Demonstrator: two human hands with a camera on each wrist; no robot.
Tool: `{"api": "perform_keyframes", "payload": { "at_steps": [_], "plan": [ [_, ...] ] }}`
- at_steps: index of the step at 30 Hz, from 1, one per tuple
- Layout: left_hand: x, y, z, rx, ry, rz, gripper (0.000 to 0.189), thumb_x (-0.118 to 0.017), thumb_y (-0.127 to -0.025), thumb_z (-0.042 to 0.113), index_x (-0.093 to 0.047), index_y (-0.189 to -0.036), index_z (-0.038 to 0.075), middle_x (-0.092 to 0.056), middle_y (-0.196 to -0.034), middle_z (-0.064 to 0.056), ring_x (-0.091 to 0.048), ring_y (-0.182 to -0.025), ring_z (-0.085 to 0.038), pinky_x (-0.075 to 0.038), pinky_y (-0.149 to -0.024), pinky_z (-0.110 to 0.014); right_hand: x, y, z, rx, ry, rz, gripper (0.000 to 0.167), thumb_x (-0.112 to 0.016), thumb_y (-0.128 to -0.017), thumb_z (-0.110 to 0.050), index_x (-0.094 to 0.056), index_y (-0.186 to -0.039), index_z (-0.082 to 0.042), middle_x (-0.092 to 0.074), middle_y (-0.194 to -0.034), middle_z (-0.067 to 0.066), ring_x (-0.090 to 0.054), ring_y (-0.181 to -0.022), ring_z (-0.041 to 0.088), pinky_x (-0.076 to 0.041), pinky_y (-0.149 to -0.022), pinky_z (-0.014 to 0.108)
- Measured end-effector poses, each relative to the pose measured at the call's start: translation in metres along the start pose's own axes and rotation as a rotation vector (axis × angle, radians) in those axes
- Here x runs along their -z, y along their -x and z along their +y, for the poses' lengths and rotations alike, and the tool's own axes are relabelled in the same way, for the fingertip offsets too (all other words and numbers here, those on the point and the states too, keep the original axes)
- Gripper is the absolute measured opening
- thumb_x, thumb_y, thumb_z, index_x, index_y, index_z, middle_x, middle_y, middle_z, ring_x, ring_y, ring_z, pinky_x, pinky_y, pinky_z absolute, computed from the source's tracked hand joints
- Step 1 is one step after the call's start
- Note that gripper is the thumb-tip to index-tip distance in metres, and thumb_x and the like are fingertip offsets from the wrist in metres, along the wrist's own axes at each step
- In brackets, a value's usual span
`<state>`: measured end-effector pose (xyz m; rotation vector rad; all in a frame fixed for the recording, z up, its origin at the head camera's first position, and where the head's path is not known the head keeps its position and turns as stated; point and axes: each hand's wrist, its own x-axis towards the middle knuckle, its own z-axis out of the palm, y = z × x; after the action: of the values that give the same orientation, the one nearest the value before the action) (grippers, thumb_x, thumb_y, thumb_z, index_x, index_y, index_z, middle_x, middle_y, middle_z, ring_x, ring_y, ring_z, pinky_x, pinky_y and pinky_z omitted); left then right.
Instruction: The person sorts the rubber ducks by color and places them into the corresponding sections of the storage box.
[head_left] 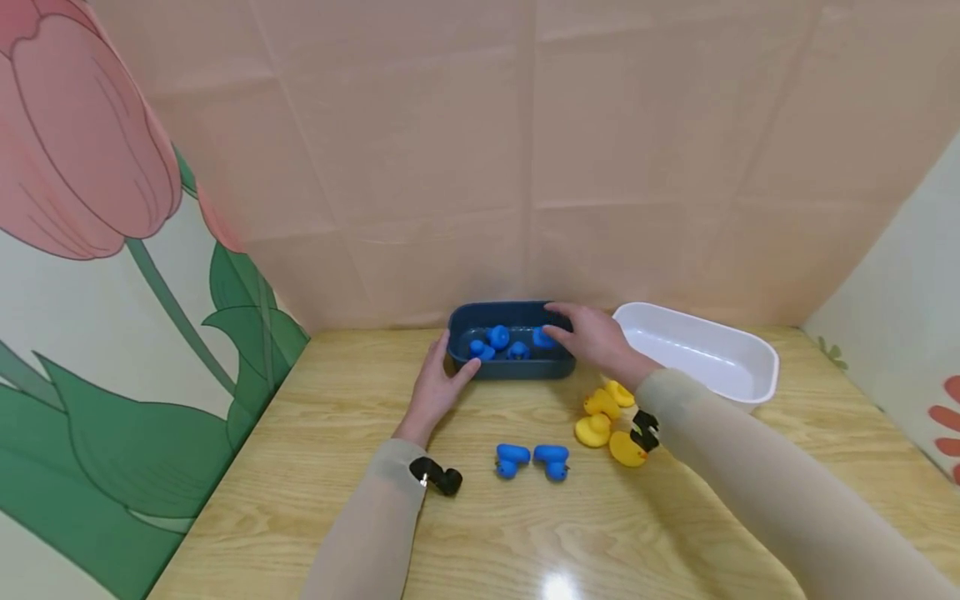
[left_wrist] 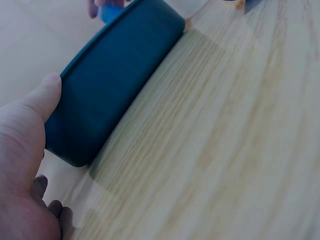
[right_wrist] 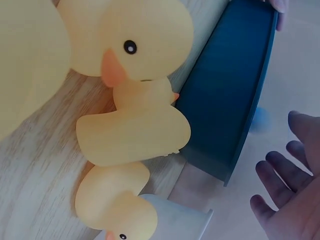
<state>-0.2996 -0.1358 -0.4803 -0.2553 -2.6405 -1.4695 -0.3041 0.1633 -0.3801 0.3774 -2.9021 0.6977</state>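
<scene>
A dark blue bin (head_left: 513, 369) stands at the back of the table, holding several blue rubber ducks (head_left: 497, 337). My left hand (head_left: 437, 385) holds its left front corner, thumb at the front rim (left_wrist: 52, 82) and fingers along the left end. Over the bin's right end is my right hand (head_left: 596, 337), fingers spread and apart in the right wrist view. Just by its fingertips a blue duck (head_left: 543, 337) shows inside the rim, blurred in the right wrist view. Two more blue ducks, one left (head_left: 512, 460) and one right (head_left: 552, 461), lie on their sides on the table.
Several yellow rubber ducks (head_left: 593, 431) cluster on the table beneath my right forearm. A white bin (head_left: 697, 350) stands at the back right, partly behind that arm. A pinkish cloth (head_left: 450, 167) hangs behind the bins, and a wall with a painted tulip borders the left.
</scene>
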Motion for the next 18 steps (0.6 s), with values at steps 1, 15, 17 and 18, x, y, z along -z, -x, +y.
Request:
{"api": "perform_keyframes", "payload": {
  "at_steps": [1,15,17,18],
  "plan": [
    [0.000,0.000,0.000,0.000,0.000,0.000,0.092,-0.071,-0.107,0.055,-0.025,-0.178,0.019,-0.021,-0.181,-0.021,-0.019,-0.167,-0.039,-0.021,-0.132,-0.062,0.000,0.000,0.000,-0.002,0.000,0.000,0.054,-0.070,-0.111,-0.035,-0.060,-0.158,-0.009,-0.061,-0.157,0.020,-0.062,-0.137,0.044,-0.050,-0.114,0.062],
    [0.000,0.001,0.001,-0.002,0.005,-0.008,0.094,-0.070,-0.106,0.058,-0.023,-0.178,0.019,-0.019,-0.182,-0.019,-0.018,-0.168,-0.038,-0.021,-0.132,-0.060,0.007,0.012,0.004,0.004,-0.015,-0.019,0.057,-0.072,-0.110,-0.038,-0.060,-0.158,-0.008,-0.059,-0.159,0.022,-0.060,-0.139,0.045,-0.049,-0.114,0.063],
    [0.001,0.001,0.001,-0.001,0.003,-0.011,0.096,-0.069,-0.105,0.061,-0.023,-0.178,0.019,-0.018,-0.183,-0.017,-0.017,-0.168,-0.038,-0.021,-0.133,-0.060,0.008,0.015,0.005,0.003,-0.017,-0.025,0.058,-0.072,-0.110,-0.038,-0.060,-0.158,-0.008,-0.058,-0.159,0.022,-0.059,-0.140,0.045,-0.048,-0.115,0.063],
    [0.001,0.001,0.001,-0.003,0.004,-0.011,0.096,-0.069,-0.105,0.062,-0.023,-0.178,0.018,-0.018,-0.183,-0.017,-0.017,-0.168,-0.038,-0.021,-0.133,-0.060,0.008,0.017,0.004,0.004,-0.018,-0.027,0.058,-0.073,-0.109,-0.038,-0.061,-0.158,-0.008,-0.058,-0.159,0.022,-0.060,-0.140,0.045,-0.048,-0.115,0.063]
  ]
}}
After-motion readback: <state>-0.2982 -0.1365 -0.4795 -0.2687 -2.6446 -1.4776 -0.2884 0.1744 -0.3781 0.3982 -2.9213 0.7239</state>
